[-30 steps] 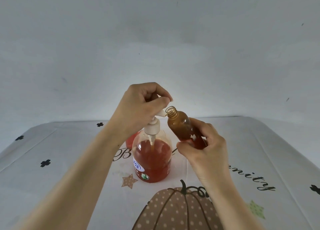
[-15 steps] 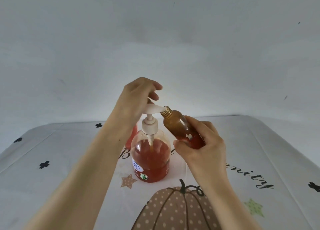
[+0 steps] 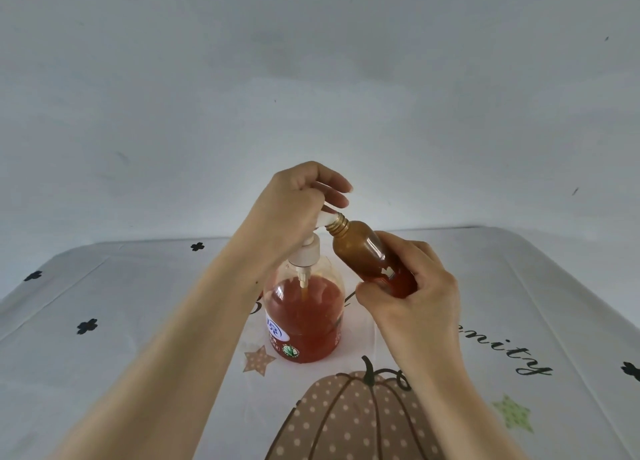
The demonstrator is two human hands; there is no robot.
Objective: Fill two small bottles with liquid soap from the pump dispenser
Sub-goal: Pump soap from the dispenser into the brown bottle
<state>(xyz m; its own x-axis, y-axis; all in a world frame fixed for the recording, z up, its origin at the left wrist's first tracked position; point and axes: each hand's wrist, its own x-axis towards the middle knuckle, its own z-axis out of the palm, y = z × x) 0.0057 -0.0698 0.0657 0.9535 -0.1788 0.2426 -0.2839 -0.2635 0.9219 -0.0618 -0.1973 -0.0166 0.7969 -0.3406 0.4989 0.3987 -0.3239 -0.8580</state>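
A clear pump dispenser (image 3: pixel 304 321), about half full of orange-red soap, stands on the table in the middle of the view. My left hand (image 3: pixel 294 203) grips its white pump head (image 3: pixel 325 218) from above, fingers curled over the top. My right hand (image 3: pixel 415 293) holds a small amber bottle (image 3: pixel 360 251) by its lower half. The bottle is tilted to the left, and its open threaded neck touches the nozzle tip. It holds red soap at the bottom. A second small bottle does not show; my left forearm covers the spot behind the dispenser.
The table carries a white cloth (image 3: pixel 138 321) printed with a dotted pumpkin (image 3: pixel 346 418), stars, dark clovers and script lettering. A plain grey wall stands close behind the table's far edge.
The pump head rose from its pressed-down position, and my left hand went up with it. My right hand brought the bottle's neck up against the nozzle tip.
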